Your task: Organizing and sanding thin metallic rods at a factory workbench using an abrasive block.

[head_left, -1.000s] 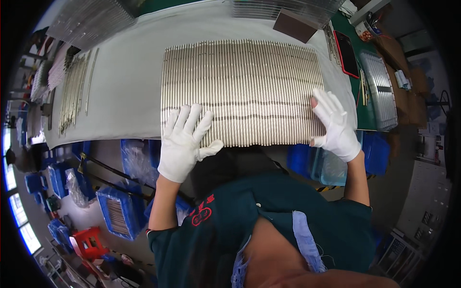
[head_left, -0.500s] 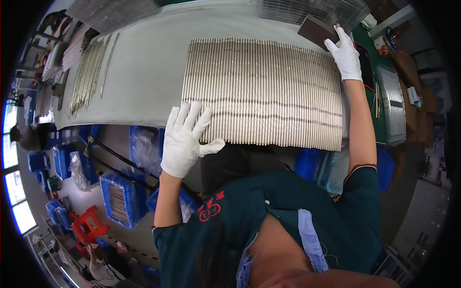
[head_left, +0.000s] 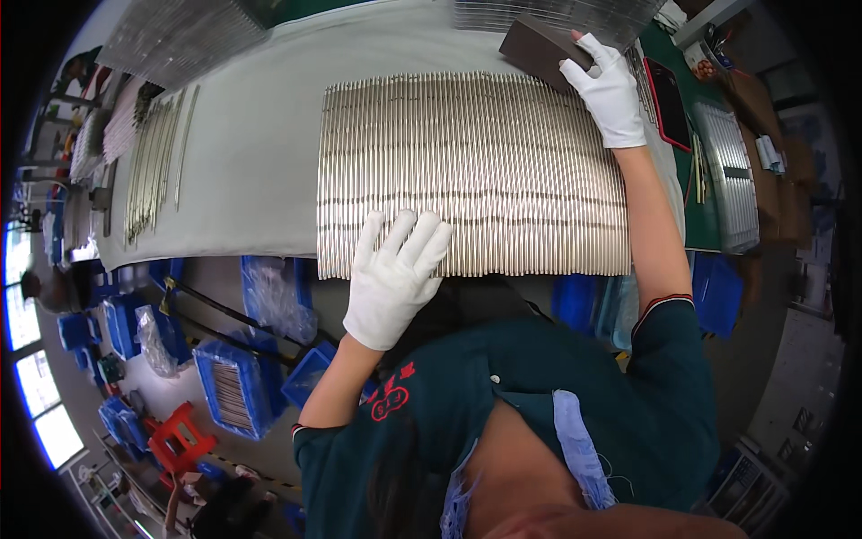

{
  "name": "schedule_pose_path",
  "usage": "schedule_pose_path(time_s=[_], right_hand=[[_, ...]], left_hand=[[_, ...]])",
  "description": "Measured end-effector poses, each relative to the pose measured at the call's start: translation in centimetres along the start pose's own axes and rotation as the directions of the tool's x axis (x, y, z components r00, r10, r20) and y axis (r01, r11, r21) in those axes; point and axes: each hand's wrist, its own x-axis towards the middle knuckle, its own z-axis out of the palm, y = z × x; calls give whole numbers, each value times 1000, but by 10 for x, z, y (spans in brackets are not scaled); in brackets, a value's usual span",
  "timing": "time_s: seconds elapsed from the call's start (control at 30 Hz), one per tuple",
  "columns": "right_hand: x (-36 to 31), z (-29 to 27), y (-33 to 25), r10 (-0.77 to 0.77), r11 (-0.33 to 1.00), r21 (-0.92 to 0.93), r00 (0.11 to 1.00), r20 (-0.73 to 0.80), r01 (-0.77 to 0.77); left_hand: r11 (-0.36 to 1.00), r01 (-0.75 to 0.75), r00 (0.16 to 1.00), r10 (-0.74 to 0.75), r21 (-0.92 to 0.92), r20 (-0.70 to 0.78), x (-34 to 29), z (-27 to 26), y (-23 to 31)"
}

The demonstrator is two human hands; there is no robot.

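A wide row of thin, silvery metal rods [head_left: 485,166] lies side by side on the pale table cover, with darker bands running across them. My left hand [head_left: 395,286], in a white glove, rests flat over the near left part of the row, fingers spread. At the far right corner, my right hand [head_left: 612,101], also gloved, has thumb and fingers around the right end of a dark brown rectangular block [head_left: 539,49]. The block lies along the far ends of the rods; its grasped end is partly hidden by the glove.
Loose rods [head_left: 153,171] lie at the left of the table cover [head_left: 251,162]. Clear ribbed trays [head_left: 180,40] stand at the back. A red-edged phone-like device [head_left: 667,103] lies on the right. Blue crates [head_left: 235,382] and a red stool [head_left: 180,442] are on the floor.
My right hand and the brown block have moved left, along the rods' far ends. My left hand has shifted right and down, onto the near part of the row.
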Motion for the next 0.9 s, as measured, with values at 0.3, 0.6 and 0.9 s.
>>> schedule_pose_path(time_s=[0.3, 0.6, 0.9], right_hand=[[-13, -3, -1, 32, 991, 128, 995, 98, -44], [-20, 4, 14, 237, 961, 85, 941, 241, -263], [-22, 1, 8, 172, 964, 159, 954, 244, -214]], left_hand=[[991, -1, 986, -21, -136, -163, 1, 9, 1], [990, -4, 989, -17, -139, -149, 3, 9, 0], [990, -45, 977, 15, -137, -213, -1, 14, -2]])
